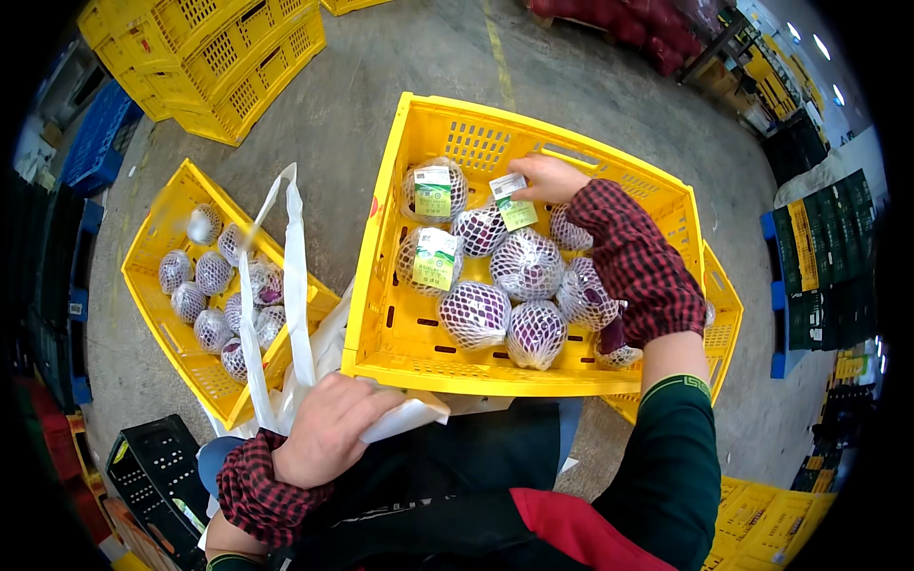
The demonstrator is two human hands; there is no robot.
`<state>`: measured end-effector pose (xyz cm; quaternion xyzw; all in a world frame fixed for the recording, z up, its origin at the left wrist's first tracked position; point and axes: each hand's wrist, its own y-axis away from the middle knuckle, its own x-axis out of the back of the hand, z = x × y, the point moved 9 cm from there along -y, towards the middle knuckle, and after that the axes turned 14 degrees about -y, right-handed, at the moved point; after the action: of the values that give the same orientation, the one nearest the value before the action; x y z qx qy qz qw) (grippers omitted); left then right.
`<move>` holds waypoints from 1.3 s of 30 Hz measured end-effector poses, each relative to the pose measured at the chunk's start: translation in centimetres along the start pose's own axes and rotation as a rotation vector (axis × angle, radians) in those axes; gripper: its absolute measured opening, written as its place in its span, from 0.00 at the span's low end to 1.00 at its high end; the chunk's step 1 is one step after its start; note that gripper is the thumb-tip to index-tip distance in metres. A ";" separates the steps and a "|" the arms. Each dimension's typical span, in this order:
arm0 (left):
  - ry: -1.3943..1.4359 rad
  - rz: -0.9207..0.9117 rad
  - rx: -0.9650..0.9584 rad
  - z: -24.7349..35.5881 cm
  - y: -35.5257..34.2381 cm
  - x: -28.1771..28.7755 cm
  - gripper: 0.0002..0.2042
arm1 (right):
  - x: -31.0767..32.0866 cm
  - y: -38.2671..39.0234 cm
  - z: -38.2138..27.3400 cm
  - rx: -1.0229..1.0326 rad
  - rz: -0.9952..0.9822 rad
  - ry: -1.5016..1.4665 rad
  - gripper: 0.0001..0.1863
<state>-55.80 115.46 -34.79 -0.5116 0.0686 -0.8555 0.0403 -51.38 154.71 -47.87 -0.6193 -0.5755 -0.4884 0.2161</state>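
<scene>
Pinching a green-and-white label [518, 216] above netted red cabbages [526, 265]

Near the centre of the frame, the right hand [554, 179] has its thumb and fingers closed on the label's edge, a grip that probably leaves the printed face uncovered. Whether the label touches the produce beneath it is hard to tell. The cabbages lie in a yellow plastic crate [476, 383] filling the middle of the frame; their white mesh sleeves [473, 319] presumably cushion them. Two at the crate's left wear labels [433, 193] facing up, perhaps for easy reading.

At lower centre-left, the left hand [333, 423] curls around a white paper strip [405, 419] by the near rim, seemingly to keep it within reach. A second yellow crate [181, 357], at frame left, holds more netted heads.
</scene>
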 end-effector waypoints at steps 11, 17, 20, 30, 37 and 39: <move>-0.328 -0.077 -0.481 4.6 -1.4 -2.2 0.13 | -4.9 -0.1 2.5 0.029 -0.116 0.084 0.33; 0.431 -0.083 0.096 1.5 -5.4 -2.6 0.09 | -2.3 7.8 -12.8 0.022 0.095 -0.675 0.22; 0.598 -0.231 0.300 1.0 -4.3 -4.9 0.09 | -4.8 16.8 -23.5 0.175 -0.197 -1.217 0.16; 0.549 -0.278 0.551 -2.5 1.1 -5.0 0.08 | 0.1 18.4 -9.7 -0.105 0.492 -0.993 0.11; 0.445 -0.289 0.272 0.1 0.2 -5.4 0.07 | -5.1 11.3 -3.3 -0.047 0.393 0.168 0.34; 0.475 -0.282 0.291 -0.1 0.6 -5.0 0.10 | -5.6 11.8 -5.3 0.036 0.473 0.263 0.40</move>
<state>-53.51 115.52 -39.28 -0.2908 -0.1186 -0.9491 -0.0231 -41.58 144.61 -46.92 -0.6639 -0.3905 -0.4902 0.4080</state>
